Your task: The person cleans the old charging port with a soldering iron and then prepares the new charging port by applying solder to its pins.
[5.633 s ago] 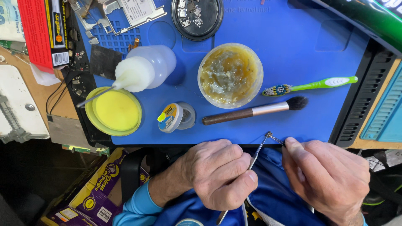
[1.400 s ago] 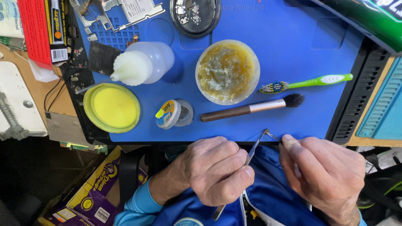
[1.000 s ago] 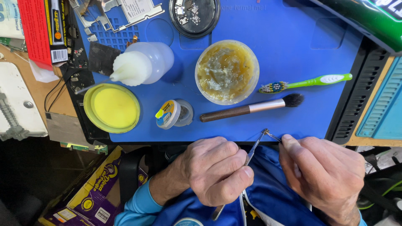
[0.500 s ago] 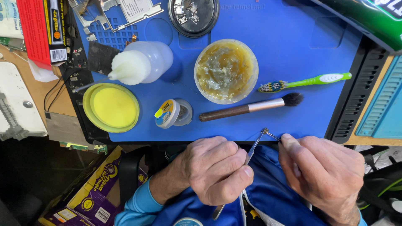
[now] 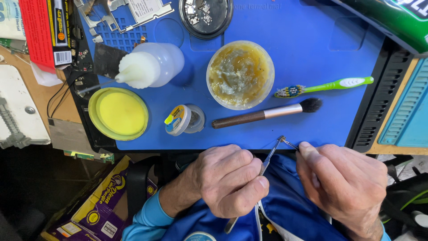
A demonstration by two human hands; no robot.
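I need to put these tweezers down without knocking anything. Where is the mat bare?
The blue mat is bare at upper right, between the paste tub, the toothbrush and the black ridged edge. A thin strip lies below the brush. The left half is crowded: squeeze bottle, yellow lid, small tin.
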